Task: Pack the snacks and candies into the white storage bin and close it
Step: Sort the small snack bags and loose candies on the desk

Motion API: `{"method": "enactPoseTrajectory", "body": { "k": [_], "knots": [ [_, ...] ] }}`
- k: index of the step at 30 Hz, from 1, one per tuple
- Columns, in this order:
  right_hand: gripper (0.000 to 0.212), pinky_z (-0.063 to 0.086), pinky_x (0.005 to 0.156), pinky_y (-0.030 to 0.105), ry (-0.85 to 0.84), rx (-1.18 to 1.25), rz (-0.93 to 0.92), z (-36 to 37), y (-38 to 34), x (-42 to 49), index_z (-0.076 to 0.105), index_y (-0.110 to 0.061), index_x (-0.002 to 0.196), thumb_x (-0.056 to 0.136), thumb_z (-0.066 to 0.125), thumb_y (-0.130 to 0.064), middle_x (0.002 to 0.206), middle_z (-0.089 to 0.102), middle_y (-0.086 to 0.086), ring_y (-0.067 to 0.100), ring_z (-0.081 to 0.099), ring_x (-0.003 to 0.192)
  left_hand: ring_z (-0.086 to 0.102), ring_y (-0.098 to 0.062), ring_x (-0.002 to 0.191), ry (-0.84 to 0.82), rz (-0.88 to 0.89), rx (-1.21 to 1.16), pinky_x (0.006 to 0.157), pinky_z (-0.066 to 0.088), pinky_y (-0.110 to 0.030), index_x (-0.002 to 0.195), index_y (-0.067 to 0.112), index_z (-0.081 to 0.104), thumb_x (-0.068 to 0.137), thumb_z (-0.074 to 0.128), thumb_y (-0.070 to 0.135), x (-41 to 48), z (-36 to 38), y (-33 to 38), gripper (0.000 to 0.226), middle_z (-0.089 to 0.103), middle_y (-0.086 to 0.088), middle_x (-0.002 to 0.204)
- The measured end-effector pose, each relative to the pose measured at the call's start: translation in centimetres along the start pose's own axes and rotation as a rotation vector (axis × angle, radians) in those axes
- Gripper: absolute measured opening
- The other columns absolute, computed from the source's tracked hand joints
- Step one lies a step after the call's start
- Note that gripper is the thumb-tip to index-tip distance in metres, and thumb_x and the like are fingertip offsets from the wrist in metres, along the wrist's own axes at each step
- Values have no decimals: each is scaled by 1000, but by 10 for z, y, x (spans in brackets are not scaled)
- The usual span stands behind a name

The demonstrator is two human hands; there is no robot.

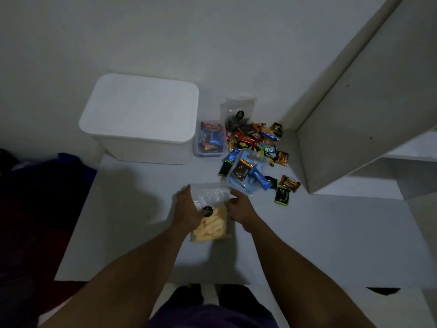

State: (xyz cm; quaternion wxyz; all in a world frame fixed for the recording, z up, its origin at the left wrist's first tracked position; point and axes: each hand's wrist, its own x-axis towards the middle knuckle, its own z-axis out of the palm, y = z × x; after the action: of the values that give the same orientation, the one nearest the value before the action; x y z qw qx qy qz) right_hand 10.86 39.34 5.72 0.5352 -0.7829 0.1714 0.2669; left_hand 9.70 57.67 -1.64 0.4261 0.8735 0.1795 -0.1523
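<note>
Two hands are meeting low on the white tabletop (307, 233), both on one clear plastic bag of pale yellow snack sticks (211, 224). Left hand (188, 208) is wrapping the bag's left edge, fingers curled behind, thumb lying near a round black sticker (208, 211). Right hand (240, 207) is pinching the right edge with bent fingers; the dim light is hiding the exact finger contact. The bag's upper half is standing empty between the hands.

White rectangular plastic storage bin (146, 151) is sitting well apart, far left on the table, its flat white lid (142, 105) resting on top. Just beside its right wall, a small clear tub of wrapped candies (209, 138) is standing. Behind that, a clear pouch with dark pieces (238, 112) is leaning upright. A loose heap of bright wrapped candies (255, 136) is spreading to the right. A shallow blue-tinted tray (246, 175) holding several wrapped bars is lying near the right hand. A grey shelf panel (366, 102) is bounding the table's right side.
</note>
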Motion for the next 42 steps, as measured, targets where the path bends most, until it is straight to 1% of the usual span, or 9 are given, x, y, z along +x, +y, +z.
{"method": "enactPoseTrajectory", "body": {
  "k": [4,8,12,20,25,28,31,35,42],
  "knots": [
    [42,46,101,35,9,-350,-43,3,-1,15,53,-4,136,95,56,-11,127,59,15,28,58,118,33,-32,141,-89,8,251,112,35,-45,142,15,45,71,82,48,-14,-17,30,87,27,-10,154],
    [34,45,94,29,77,-401,-150,-8,-28,35,63,-2,126,94,55,-9,125,65,16,28,60,116,28,-29,142,-87,34,315,112,34,-44,134,18,55,74,79,44,6,-31,58,70,30,-8,154],
    [20,46,74,30,124,-382,-182,-38,-67,67,70,-6,102,94,51,-8,96,64,13,27,62,93,47,-28,130,-13,139,214,105,42,-40,129,11,59,78,76,39,45,-33,103,61,50,-11,137],
    [21,45,65,27,232,-295,-243,-112,-125,143,67,-1,107,94,50,-1,93,63,8,20,58,83,64,-22,99,33,180,-75,77,47,-31,105,18,61,86,72,32,128,-18,207,25,64,2,100],
    [30,55,88,42,391,-110,-314,-134,-153,196,60,-2,124,97,55,-14,114,67,17,29,65,100,51,-26,123,176,135,-229,105,45,-45,143,17,40,86,71,26,180,-16,250,66,47,-8,138],
    [35,55,81,35,462,32,-326,-136,-171,216,53,-9,132,99,55,-21,110,65,7,20,64,91,50,-23,125,277,161,-231,109,40,-41,144,17,40,87,69,22,202,-16,264,64,49,-4,141],
    [25,52,72,29,505,60,-393,-135,-179,231,55,-11,124,99,52,-16,101,60,0,17,61,82,56,-15,113,269,188,-273,95,46,-25,139,18,47,94,62,17,214,-11,268,48,56,1,134],
    [16,38,61,2,563,79,-416,-138,-179,231,58,-4,109,97,58,-13,91,58,-4,-1,53,75,61,-15,96,349,197,-345,65,41,0,121,10,60,98,56,14,217,-11,268,23,65,-7,114],
    [12,38,59,6,606,166,-554,-153,-198,182,55,-12,95,95,63,-20,76,54,-10,-1,49,67,63,-16,97,290,309,-450,81,49,-19,112,9,66,96,60,17,180,-48,297,19,69,-4,106]
  ]
}}
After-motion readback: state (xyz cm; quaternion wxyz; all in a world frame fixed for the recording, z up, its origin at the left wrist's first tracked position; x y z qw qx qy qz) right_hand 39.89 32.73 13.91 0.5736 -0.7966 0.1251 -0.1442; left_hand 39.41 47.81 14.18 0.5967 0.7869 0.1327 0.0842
